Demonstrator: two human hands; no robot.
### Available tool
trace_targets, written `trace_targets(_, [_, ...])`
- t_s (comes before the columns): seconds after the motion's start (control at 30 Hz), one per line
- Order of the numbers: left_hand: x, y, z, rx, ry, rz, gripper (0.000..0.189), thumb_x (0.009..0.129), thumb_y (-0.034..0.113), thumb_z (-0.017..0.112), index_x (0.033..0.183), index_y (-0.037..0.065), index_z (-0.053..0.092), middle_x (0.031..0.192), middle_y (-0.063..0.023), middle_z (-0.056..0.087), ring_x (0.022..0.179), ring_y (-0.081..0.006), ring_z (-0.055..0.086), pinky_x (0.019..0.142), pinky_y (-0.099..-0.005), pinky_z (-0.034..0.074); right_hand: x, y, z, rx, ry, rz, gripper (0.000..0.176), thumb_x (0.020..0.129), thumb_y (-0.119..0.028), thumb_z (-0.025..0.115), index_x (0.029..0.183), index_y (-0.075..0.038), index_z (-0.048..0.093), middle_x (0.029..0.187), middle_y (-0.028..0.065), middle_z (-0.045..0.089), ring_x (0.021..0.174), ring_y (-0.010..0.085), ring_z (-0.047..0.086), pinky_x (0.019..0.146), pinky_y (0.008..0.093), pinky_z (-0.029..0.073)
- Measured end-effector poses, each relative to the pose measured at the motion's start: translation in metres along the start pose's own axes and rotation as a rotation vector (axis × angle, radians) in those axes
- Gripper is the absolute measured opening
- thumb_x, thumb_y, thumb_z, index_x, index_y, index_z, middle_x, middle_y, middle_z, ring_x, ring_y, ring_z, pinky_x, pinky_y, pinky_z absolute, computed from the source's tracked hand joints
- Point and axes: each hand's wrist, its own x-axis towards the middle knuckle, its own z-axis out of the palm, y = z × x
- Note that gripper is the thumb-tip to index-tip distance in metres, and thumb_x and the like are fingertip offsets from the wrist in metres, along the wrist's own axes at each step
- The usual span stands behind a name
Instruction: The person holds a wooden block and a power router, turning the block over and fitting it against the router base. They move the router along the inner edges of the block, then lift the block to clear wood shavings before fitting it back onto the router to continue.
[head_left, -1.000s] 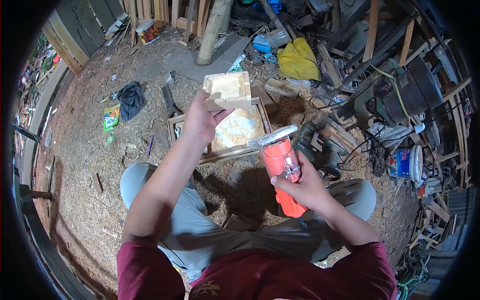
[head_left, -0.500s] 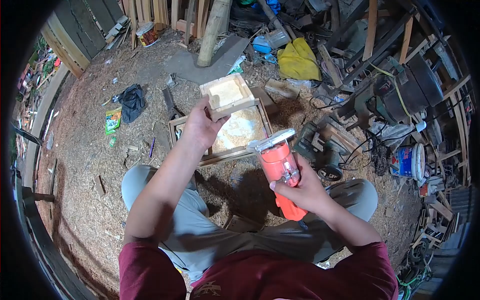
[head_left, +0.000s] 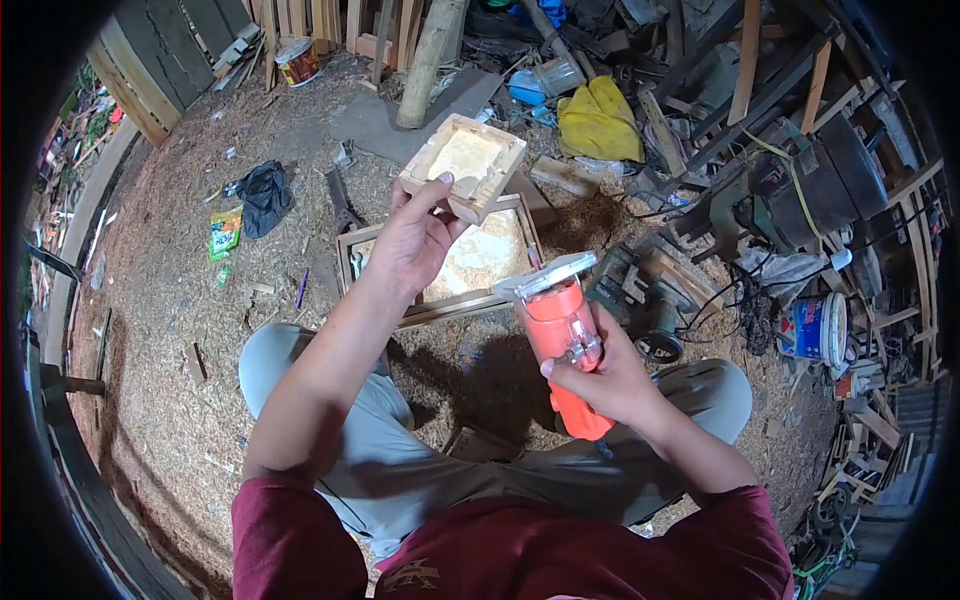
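Note:
My left hand [head_left: 418, 247] grips a small square wooden frame [head_left: 493, 178] by its near edge, thumb on top, and holds it tilted in the air. Below it on the ground lies a larger wooden tray [head_left: 460, 308] with pale sawdust inside. In my right hand [head_left: 607, 375] is an orange trim router [head_left: 558, 335], its fingers wrapped round the body. The router's clear-and-metal base plate faces up and away from me, and a bit sticks out past it. Base plate and small frame are apart.
Sawdust covers the ground [head_left: 190, 300]. A green power tool [head_left: 620, 285] lies right of the tray, with cables behind it. Further right stand a white-and-blue bucket [head_left: 815, 328] and a large dark machine [head_left: 810, 190]. A yellow cloth [head_left: 600, 122] and a black bag [head_left: 264, 200] lie farther off.
The small wooden frame has been turned and tilted in my left hand, and my thumb now shows on its near edge. The router has barely moved.

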Motion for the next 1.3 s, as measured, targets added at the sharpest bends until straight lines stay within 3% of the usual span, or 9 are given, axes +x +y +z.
trace_targets(0.17, [-0.001,0.000,-0.001,-0.082,-0.013,0.029,0.054,0.095,-0.003,0.066,0.138,0.016,0.039,0.134,-0.0161,0.058,0.123,-0.0292,0.064,0.104,-0.0523,0.059,0.001,0.001,-0.001,0.004,-0.014,-0.010,0.063,0.088,-0.009,0.081,0.141,-0.005,0.048,0.117,0.0027,0.061,0.104,0.0099,0.060,0.093,0.0319,0.051])
trace_targets(0.27, [0.004,-0.002,-0.009,-0.086,-0.092,0.036,0.051,0.095,-0.003,0.065,0.135,0.016,0.040,0.132,-0.0174,0.058,0.123,-0.0303,0.065,0.103,-0.0533,0.059,0.002,0.000,0.000,-0.021,-0.011,-0.039,0.063,0.088,-0.009,0.081,0.141,-0.005,0.048,0.117,0.0028,0.061,0.103,0.0098,0.060,0.092,0.0317,0.052])
trace_targets(0.37, [-0.006,-0.002,0.003,-0.022,-0.020,0.028,0.052,0.098,0.006,0.065,0.144,0.012,0.041,0.139,-0.0142,0.058,0.130,-0.0309,0.061,0.109,-0.0535,0.054,0.001,-0.001,0.000,-0.017,-0.020,-0.022,0.063,0.087,-0.009,0.082,0.141,-0.005,0.048,0.118,0.0029,0.061,0.104,0.0098,0.060,0.092,0.0318,0.052])
trace_targets(0.57, [-0.011,0.000,0.007,-0.092,-0.079,-0.023,0.053,0.104,0.028,0.066,0.147,0.005,0.046,0.140,-0.0133,0.062,0.131,-0.0271,0.061,0.114,-0.0470,0.048,0.002,0.001,0.000,-0.030,-0.008,-0.012,0.065,0.087,-0.010,0.082,0.142,-0.005,0.047,0.118,0.0029,0.061,0.105,0.0101,0.059,0.094,0.0321,0.051])
trace_targets(0.67, [-0.012,-0.004,0.007,-0.017,-0.037,-0.037,0.051,0.107,0.036,0.059,0.144,0.002,0.052,0.141,-0.0121,0.063,0.131,-0.0250,0.061,0.116,-0.0433,0.046,0.002,0.001,0.000,-0.015,-0.003,-0.012,0.066,0.087,-0.010,0.082,0.143,-0.005,0.047,0.119,0.0033,0.061,0.106,0.0102,0.059,0.095,0.0322,0.050])
trace_targets(0.77, [-0.015,-0.007,0.008,0.004,-0.023,0.009,0.051,0.108,0.038,0.055,0.145,0.003,0.050,0.140,-0.0123,0.063,0.132,-0.0256,0.061,0.115,-0.0436,0.046,0.003,0.001,0.001,0.010,0.026,-0.060,0.059,0.087,-0.013,0.084,0.134,-0.002,0.049,0.116,0.0053,0.063,0.104,0.0111,0.063,0.093,0.0314,0.053])
trace_targets(0.97, [-0.013,-0.009,0.005,0.045,-0.032,-0.017,0.055,0.110,0.042,0.043,0.148,0.002,0.048,0.144,-0.0136,0.061,0.132,-0.0279,0.061,0.114,-0.0463,0.046,0.002,-0.002,0.001,0.018,0.046,-0.079,0.062,0.088,-0.012,0.084,0.137,-0.002,0.047,0.118,0.0058,0.062,0.105,0.0113,0.063,0.093,0.0320,0.053])
trace_targets(1.3, [-0.008,-0.012,-0.002,0.137,0.076,0.202,0.055,0.112,0.043,0.042,0.151,0.005,0.041,0.141,-0.0140,0.060,0.127,-0.0288,0.063,0.109,-0.0449,0.050,0.003,0.002,0.002,0.018,0.039,-0.073,0.065,0.087,-0.010,0.084,0.139,-0.002,0.045,0.119,0.0060,0.062,0.106,0.0110,0.063,0.094,0.0321,0.053])
